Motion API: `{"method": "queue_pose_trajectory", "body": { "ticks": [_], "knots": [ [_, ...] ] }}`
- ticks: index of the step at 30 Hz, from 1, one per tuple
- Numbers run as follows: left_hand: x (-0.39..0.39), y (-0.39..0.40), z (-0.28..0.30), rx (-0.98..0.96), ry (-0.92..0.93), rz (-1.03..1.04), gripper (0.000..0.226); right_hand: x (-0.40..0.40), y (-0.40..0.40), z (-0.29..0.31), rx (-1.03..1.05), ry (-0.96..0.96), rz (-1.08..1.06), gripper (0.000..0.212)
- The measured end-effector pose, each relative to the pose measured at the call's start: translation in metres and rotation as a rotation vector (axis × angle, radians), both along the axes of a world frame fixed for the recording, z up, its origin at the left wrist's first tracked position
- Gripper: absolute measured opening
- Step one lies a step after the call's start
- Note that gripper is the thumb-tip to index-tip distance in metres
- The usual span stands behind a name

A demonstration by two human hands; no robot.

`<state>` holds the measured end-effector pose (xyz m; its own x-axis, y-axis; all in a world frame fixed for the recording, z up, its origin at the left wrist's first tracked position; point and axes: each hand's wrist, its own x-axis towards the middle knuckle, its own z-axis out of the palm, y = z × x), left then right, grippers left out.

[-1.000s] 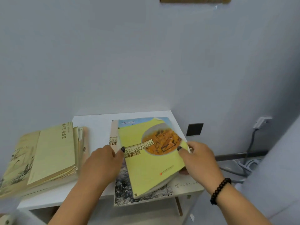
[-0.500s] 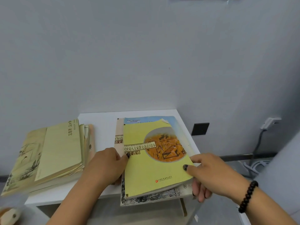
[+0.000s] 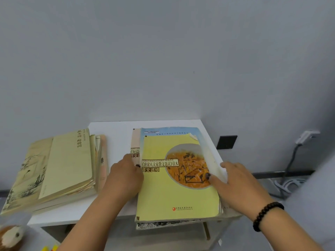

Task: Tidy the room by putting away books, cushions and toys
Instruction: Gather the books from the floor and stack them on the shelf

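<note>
Nearest, low at the left corner, a fuzzy brown-and-white toy point(image 3: 10, 236) shows, blurred. Both forearms reach in over the white bench point(image 3: 116, 131). The left hand point(image 3: 125, 176) rests against the left edge of the yellow book point(image 3: 174, 180), fingers loosely bent on the books beneath it. The right hand point(image 3: 239, 185) lies at that book's right edge, fingers spread flat, the thumb pressing the cover; a dark bead bracelet point(image 3: 266, 214) circles the wrist. The yellow book, worn, with an orange round picture, tops a stack whose near end overhangs the bench's front edge. Left of the yellow book, well apart, sits a pale stack of books point(image 3: 54, 169), jutting past the bench's left side. Bare benchtop lies between and behind the stacks, up to the grey wall point(image 3: 163, 60).
</note>
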<state>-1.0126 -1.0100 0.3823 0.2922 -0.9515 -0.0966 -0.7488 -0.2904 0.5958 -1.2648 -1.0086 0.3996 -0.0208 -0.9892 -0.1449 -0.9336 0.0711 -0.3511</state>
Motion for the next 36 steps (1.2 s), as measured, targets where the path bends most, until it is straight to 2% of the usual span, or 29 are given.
{"method": "queue_pose_trajectory", "body": {
  "ticks": [2, 6, 10, 12, 14, 15, 17, 23, 29, 33, 36],
  "knots": [
    [-0.003, 0.0, 0.003, -0.042, 0.165, 0.038, 0.035, 0.008, 0.0, -0.003, 0.054, 0.028, 0.046, 0.055],
    [0.004, -0.004, 0.006, -0.092, 0.57, 0.257, 0.054, 0.018, 0.003, -0.008, 0.041, 0.004, 0.069, 0.049],
    [0.021, -0.008, 0.001, -0.037, 0.778, 0.383, 0.064, 0.02, 0.002, -0.01, 0.025, -0.03, 0.069, 0.049],
    [0.024, -0.007, 0.002, -0.026, 0.867, 0.378, 0.049, 0.019, 0.002, -0.011, 0.019, -0.026, 0.071, 0.049],
    [0.025, -0.007, 0.003, -0.043, 0.926, 0.376, 0.016, 0.018, 0.001, -0.013, 0.015, -0.016, 0.072, 0.048],
    [0.024, -0.006, 0.005, -0.045, 0.965, 0.387, 0.013, 0.017, 0.001, -0.015, 0.018, -0.017, 0.069, 0.047],
    [0.022, -0.005, 0.009, -0.065, 1.036, 0.41, 0.021, 0.016, -0.001, -0.017, 0.021, -0.033, 0.055, 0.041],
    [0.008, -0.005, 0.013, -0.107, 1.175, 0.452, 0.031, 0.013, -0.002, -0.021, 0.005, -0.045, 0.039, 0.034],
    [-0.004, -0.005, 0.016, -0.109, 1.202, 0.296, 0.033, 0.012, -0.004, -0.023, -0.009, -0.022, 0.014, 0.033],
    [-0.018, 0.004, 0.013, -0.136, 1.039, 0.141, 0.037, 0.013, -0.004, -0.025, -0.018, -0.014, 0.004, 0.034],
    [-0.021, 0.003, 0.011, -0.26, 1.024, 0.195, 0.04, 0.014, -0.003, -0.024, -0.016, -0.003, 0.002, 0.035]
  ]
}}
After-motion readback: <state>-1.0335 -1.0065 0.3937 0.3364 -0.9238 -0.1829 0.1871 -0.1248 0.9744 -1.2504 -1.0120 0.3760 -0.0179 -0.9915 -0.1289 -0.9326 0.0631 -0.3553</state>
